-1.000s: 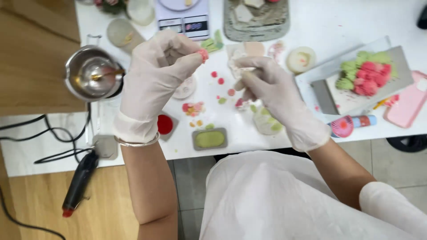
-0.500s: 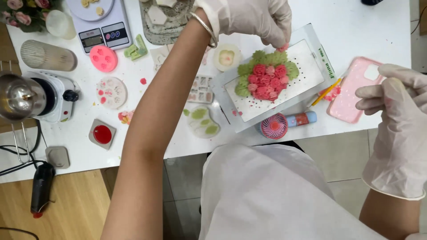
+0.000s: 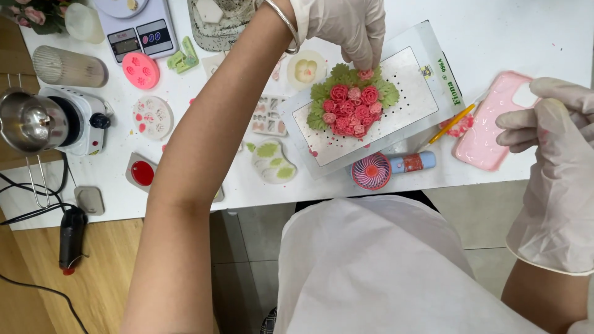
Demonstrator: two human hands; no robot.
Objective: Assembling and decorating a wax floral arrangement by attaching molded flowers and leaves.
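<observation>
My left hand (image 3: 349,28), in a white glove with a bangle at the wrist, reaches across the table and pinches a small pink rose piece (image 3: 366,75) at the top of a cluster of pink roses and green leaves (image 3: 351,104). The cluster sits on a white perforated board (image 3: 405,93). My right hand (image 3: 554,161), also gloved, hovers at the right edge beside a pink phone case (image 3: 489,133), fingers loosely curled and holding nothing.
On the white table (image 3: 489,31) lie a small pink fan (image 3: 371,171), a yellow pencil (image 3: 453,124), silicone moulds (image 3: 152,117), a digital scale (image 3: 139,28), a small heater with a metal pot (image 3: 37,120), and a red dish (image 3: 143,173). A heat tool (image 3: 72,238) lies on the wooden floor.
My left hand carried a small pink piece from in front of me over to the rose cluster and now presses it at the top. My right hand drew away to the right.
</observation>
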